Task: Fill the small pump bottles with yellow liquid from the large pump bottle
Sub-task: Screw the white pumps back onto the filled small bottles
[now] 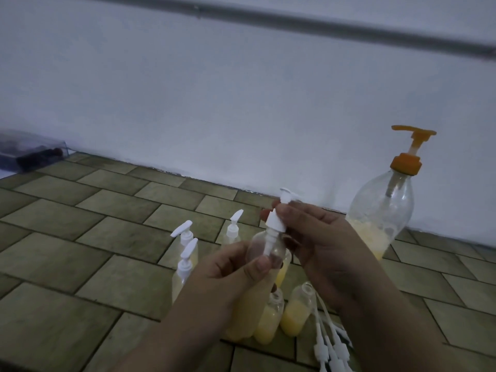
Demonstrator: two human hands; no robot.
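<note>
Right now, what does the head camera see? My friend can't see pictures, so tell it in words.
Two hands hold a small clear bottle: the left hand grips its body, the right hand pinches its white pump top. On the tiled floor stand more small bottles of yellow liquid and the large orange-pump bottle.

No legible text, label, brand, number or sign was found on anything in the head view. The large pump bottle (pixel 381 210) was bare clear plastic with no label. The small pump bottles (pixel 294 312) likewise carried no markings. The transparent box (pixel 32 150) at far left was too blurred and dim for any print on it to be made out.
</note>
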